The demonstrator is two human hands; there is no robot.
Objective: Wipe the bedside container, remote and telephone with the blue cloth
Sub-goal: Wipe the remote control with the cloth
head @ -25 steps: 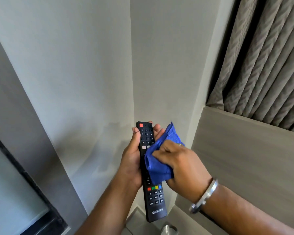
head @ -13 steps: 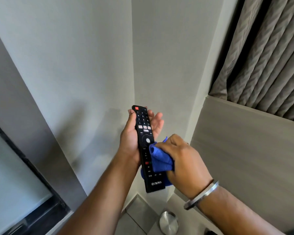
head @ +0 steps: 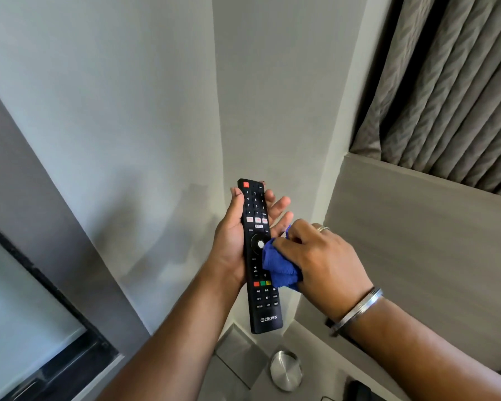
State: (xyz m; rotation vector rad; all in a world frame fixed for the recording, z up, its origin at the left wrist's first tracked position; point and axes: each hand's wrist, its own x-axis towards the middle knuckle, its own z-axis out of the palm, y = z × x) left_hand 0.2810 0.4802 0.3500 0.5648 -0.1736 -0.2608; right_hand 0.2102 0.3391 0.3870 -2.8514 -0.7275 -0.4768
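My left hand (head: 231, 243) holds a long black remote (head: 257, 302) upright in front of the wall corner, buttons facing me. A bunched blue cloth (head: 279, 267) is gripped in my right hand (head: 324, 259) and pressed against the remote's right side, just below its round centre button. A round silver container lid (head: 285, 374) shows below on the bedside surface. At the bottom edge a dark object (head: 359, 387) pokes in; I cannot tell whether it is the telephone.
Grey walls meet in a corner behind the remote. A wood-grain headboard panel (head: 417, 241) stands at the right with a brown curtain (head: 451, 82) above it. A dark-framed window (head: 26, 328) fills the lower left.
The blue cloth slid down the remote's face toward its lower end, then came back up to the middle. The view has tilted down a little, showing more of the silver lid.
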